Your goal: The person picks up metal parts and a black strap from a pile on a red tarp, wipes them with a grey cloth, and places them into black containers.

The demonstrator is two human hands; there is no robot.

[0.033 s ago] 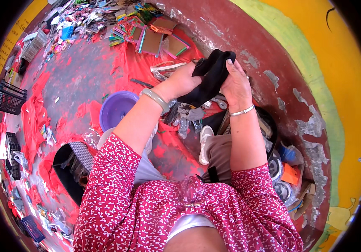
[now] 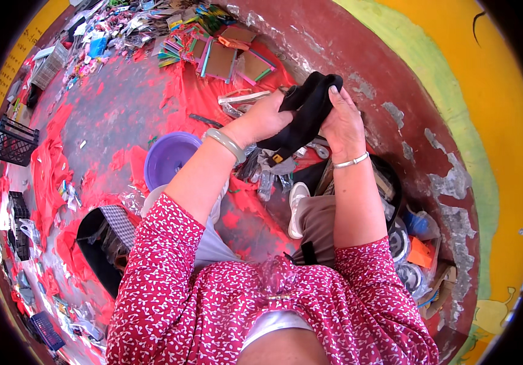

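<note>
Out in front of me, a black cloth band (image 2: 303, 125) is bent into a loop and held up between my hands. My left hand (image 2: 261, 118) has its fingers closed on the loop's left side. On the right side, my right hand (image 2: 342, 125) pinches the cloth, thumb on top and fingers behind. A small yellow label shows at the band's lower end, which hangs over plastic-wrapped goods (image 2: 266, 176) on the floor. I cannot tell what the band is for from its shape.
A purple basin (image 2: 152, 159) stands left of my legs, with a black bag (image 2: 100, 243) nearer me. Boards with coloured edges (image 2: 219, 61) lie ahead on red sheeting. A black crate (image 2: 15, 143) sits far left. A peeling red wall (image 2: 407, 115) curves along my right, beside packaged goods.
The lower end of the black band has turned slightly, and a yellow label now shows on it. My hands have barely moved.
</note>
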